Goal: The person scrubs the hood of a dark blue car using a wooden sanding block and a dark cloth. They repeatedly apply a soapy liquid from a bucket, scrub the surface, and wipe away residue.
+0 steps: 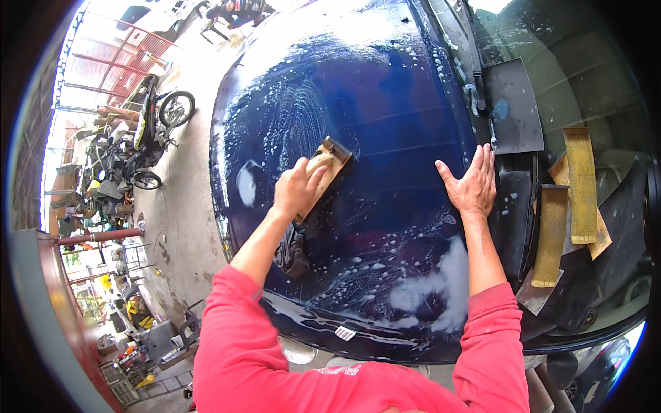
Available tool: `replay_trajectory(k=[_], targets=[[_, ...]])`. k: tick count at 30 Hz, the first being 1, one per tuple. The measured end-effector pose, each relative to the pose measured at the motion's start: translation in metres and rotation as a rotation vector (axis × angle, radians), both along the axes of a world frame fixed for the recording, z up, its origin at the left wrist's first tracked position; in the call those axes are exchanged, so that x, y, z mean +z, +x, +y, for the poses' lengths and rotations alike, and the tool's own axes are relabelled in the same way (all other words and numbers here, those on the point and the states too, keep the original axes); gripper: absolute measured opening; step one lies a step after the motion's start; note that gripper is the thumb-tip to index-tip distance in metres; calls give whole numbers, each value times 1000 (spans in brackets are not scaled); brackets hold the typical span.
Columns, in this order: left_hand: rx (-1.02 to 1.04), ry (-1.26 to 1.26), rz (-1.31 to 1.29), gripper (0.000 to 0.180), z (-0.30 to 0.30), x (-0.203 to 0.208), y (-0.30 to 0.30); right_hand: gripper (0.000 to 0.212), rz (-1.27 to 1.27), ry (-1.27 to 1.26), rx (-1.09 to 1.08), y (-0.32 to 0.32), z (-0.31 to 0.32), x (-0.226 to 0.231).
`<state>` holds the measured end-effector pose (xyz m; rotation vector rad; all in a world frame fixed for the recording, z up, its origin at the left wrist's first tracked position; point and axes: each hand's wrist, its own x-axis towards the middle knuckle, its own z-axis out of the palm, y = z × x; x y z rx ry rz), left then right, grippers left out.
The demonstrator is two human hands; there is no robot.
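Observation:
Below me spreads a dark blue car hood [392, 131], wet and streaked with white suds. My left hand [296, 187] grips a long tan sanding block [334, 157] by its upper side, the block lying slantwise on the hood left of centre. Part of the block is hidden under my fingers. Flat on the hood's right side, close to the windshield edge, rests my right hand [474, 184], thumb spread and palm down, holding nothing. A crumpled dark cloth [292, 253] lies on the hood just below my left wrist.
Yellowish worn sanding strips [582, 186] and dark sheets lie on the windshield at right, with a grey-black sheet [515, 103] above them. A wiper arm [474, 62] runs along the hood's edge. A motorcycle [148, 131] and clutter stand on the concrete floor at left.

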<state>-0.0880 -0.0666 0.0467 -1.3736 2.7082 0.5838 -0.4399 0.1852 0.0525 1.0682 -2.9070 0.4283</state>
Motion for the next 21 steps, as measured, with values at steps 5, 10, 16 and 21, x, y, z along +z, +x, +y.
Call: replay_trajectory(k=[5,10,16,21], targets=[[-149,-461,-204,52,-143,5,-56,123,23,-3,21,-4,2,-10],[90,-336,-158,71,-206,-16,-97,123,27,27,7,-2,2,-9],[-29,-110,125,26,-14,5,5,123,6,28,10,0,-3,0],[351,-189,-49,73,-169,17,-77,124,28,42,15,-3,1,-9]])
